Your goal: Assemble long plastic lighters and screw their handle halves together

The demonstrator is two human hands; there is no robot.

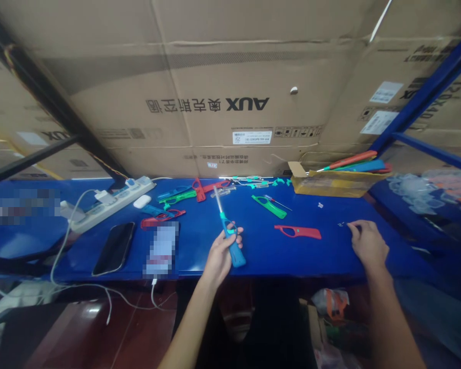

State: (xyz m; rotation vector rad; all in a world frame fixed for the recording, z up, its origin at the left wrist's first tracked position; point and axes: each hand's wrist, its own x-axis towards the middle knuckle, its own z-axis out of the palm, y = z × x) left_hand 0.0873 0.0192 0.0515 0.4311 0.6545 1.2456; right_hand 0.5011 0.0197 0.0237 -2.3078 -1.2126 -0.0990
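My left hand (219,256) is wrapped around a blue long-nosed gas lighter (236,254), its metal tube pointing up and away from me. Off to the right, my right hand (370,245) is low over the blue table, thumb and fingers pinched together. Whatever the pinch holds is too small to make out. Tiny pale bits (341,224) lie just left of those fingertips. Between the hands rests a red lighter handle shell (298,232), with a green handle shell (269,207) and a thin screwdriver (278,202) beyond it.
A cardboard box (330,184) of lighters stands at the back right. Red, green and blue handle parts (179,197) and metal tubes (253,181) lie along the back. At left are a dark phone (114,248), a lit phone (162,251) on a cable, and a power strip (111,205).
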